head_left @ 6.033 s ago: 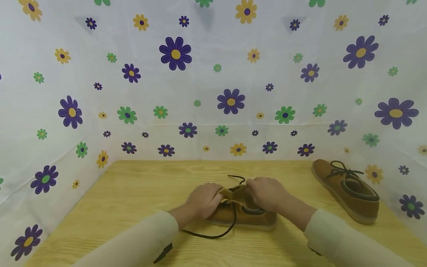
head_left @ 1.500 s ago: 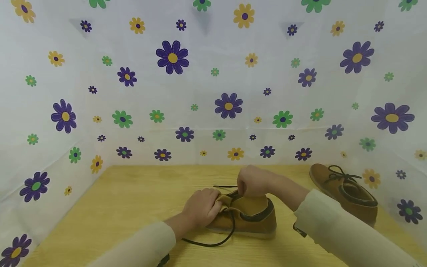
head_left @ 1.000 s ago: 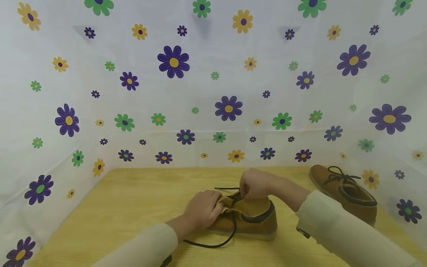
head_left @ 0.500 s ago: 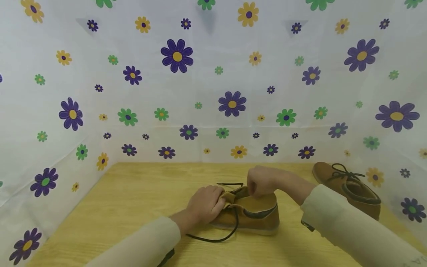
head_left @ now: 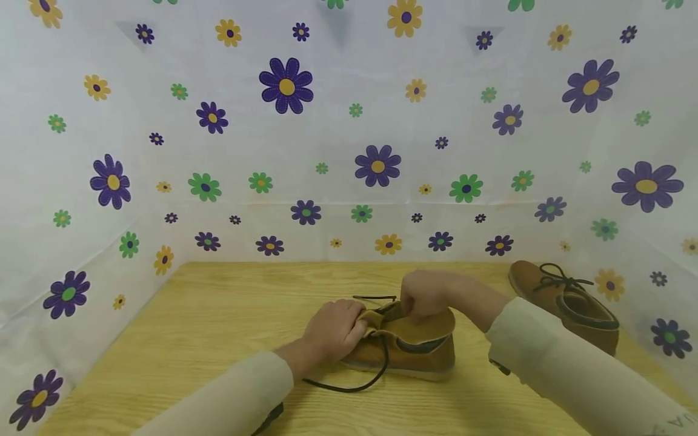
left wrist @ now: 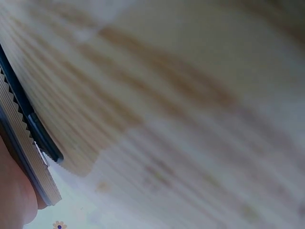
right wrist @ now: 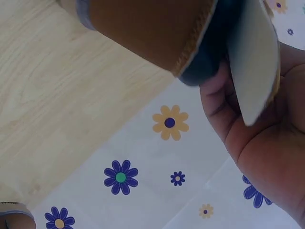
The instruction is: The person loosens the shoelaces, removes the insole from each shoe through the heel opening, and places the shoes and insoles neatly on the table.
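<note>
A brown shoe (head_left: 403,357) stands on the table with toe to the left and its dark lace (head_left: 349,389) hanging loose. My left hand (head_left: 335,330) grips its front part at the tongue. Over the opening, my right hand (head_left: 431,297) holds a tan insole (head_left: 428,330), whose heel end stands above the collar while its front is hidden in the shoe. The right wrist view shows the insole's pale underside (right wrist: 255,62) between fingers and palm, beside the dark collar. In the left wrist view, fingertips (left wrist: 16,191) press against the sole edge (left wrist: 28,143).
A matching shoe (head_left: 589,315) with its lace tied in a bow stands at the right edge of the wood-grain table (head_left: 245,303). Flowered white sheeting (head_left: 327,139) walls the back and sides. A loose lace end (head_left: 376,297) lies behind the worked shoe.
My right hand has gone from the tongue area to the insole and moved slightly right. The insole's heel end has risen out over the collar. My left hand keeps its hold.
</note>
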`<action>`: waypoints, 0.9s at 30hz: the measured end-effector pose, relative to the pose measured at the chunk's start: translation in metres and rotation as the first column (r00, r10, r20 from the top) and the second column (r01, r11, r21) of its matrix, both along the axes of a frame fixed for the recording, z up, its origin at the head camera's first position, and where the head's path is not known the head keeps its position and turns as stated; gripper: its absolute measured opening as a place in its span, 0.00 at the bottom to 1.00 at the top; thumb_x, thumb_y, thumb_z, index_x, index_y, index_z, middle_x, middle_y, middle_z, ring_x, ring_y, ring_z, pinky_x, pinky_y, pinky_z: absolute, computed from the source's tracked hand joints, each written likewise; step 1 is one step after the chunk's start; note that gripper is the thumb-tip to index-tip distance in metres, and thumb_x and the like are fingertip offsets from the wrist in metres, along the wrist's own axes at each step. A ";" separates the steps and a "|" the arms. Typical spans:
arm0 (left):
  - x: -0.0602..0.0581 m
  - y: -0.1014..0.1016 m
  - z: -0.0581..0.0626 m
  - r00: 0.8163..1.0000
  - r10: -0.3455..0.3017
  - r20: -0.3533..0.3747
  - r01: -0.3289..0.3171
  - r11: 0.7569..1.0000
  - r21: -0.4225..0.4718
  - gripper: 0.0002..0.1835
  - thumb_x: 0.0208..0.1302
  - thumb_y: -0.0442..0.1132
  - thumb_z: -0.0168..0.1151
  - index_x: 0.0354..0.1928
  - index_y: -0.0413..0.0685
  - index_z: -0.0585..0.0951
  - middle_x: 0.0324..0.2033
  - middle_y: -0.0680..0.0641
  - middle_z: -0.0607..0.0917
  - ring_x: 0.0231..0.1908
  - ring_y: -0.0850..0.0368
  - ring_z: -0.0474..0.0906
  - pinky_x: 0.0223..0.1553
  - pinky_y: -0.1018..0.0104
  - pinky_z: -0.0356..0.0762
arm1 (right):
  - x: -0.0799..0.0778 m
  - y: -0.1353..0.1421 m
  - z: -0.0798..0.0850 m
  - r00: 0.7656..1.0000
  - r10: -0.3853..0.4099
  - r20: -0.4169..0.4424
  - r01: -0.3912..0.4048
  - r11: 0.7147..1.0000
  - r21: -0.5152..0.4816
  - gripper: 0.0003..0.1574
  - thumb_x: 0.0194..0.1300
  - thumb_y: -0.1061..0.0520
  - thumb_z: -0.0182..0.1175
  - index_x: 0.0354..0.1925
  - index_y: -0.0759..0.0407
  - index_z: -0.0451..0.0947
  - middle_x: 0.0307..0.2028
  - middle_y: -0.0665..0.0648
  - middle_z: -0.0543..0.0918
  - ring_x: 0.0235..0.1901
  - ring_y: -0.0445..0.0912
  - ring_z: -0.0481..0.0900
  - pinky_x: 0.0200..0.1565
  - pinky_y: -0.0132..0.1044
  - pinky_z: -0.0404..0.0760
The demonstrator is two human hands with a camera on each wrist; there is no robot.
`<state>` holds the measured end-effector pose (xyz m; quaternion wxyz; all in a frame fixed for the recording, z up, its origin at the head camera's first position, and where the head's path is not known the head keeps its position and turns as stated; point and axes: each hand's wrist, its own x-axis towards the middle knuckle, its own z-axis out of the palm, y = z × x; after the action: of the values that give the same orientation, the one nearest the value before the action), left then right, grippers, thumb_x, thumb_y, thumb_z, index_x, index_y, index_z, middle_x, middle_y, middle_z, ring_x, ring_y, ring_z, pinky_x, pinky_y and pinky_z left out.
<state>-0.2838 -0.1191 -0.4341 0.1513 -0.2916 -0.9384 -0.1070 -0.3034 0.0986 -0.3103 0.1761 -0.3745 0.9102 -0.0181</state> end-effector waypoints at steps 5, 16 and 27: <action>-0.001 -0.001 -0.002 1.000 -0.002 -0.014 0.002 1.000 0.002 0.16 0.67 0.48 0.37 0.38 0.52 0.75 0.30 0.54 0.78 0.33 0.58 0.75 0.40 0.58 0.73 | 0.001 -0.001 -0.006 1.000 0.021 -0.020 -0.022 0.999 -0.036 0.08 0.56 0.61 0.60 0.25 0.53 0.85 0.23 0.46 0.83 0.21 0.35 0.73 0.28 0.30 0.76; -0.003 -0.002 -0.005 1.000 -0.003 -0.027 0.003 1.000 0.013 0.15 0.67 0.47 0.38 0.38 0.52 0.76 0.32 0.53 0.80 0.35 0.57 0.76 0.42 0.58 0.73 | 0.000 -0.004 -0.003 1.000 0.013 0.001 -0.013 0.999 0.035 0.23 0.55 0.62 0.60 0.08 0.49 0.67 0.09 0.43 0.57 0.13 0.37 0.53 0.19 0.30 0.55; 0.000 -0.003 -0.002 1.000 -0.019 -0.020 0.019 1.000 -0.011 0.18 0.68 0.48 0.37 0.43 0.50 0.76 0.35 0.52 0.81 0.38 0.56 0.77 0.42 0.57 0.73 | 0.002 0.001 0.008 0.999 0.014 -0.031 -0.010 0.993 0.116 0.23 0.50 0.67 0.55 0.07 0.51 0.63 0.09 0.45 0.54 0.13 0.39 0.49 0.18 0.31 0.50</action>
<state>-0.2839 -0.1220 -0.4362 0.1583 -0.3023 -0.9346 -0.1001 -0.3016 0.0995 -0.3026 0.1833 -0.3693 0.9101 0.0416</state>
